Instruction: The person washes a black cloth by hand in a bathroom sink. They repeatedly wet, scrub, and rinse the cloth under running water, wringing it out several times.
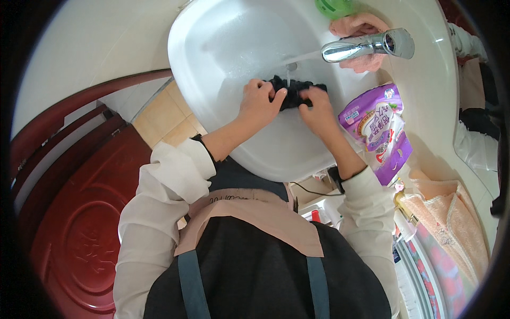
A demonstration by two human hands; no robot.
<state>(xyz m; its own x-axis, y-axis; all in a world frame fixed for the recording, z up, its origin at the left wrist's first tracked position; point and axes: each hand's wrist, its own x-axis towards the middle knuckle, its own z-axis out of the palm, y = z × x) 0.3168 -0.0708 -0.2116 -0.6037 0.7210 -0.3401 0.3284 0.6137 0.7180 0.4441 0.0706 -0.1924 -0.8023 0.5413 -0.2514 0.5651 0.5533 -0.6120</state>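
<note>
A bunched black cloth [294, 92] is between my hands in the white washbasin [215, 91], just below the drain. My left hand [261, 99] grips its left end with bent fingers. At the right end, my right hand [316, 105] also grips the cloth; its fingertips are slightly blurred. Water runs from the chrome faucet [358, 47] towards the basin's middle, and a thin stream falls onto the cloth. Both my sleeves are pushed up, with dark bands near the wrists.
A purple detergent pouch [376, 131] lies at the basin's right rim. Behind the faucet are a pink cloth [358, 24] and a green container [334, 7]. Peach towels [446, 215] hang at the lower right. A dark red wooden door [87, 239] stands at the left.
</note>
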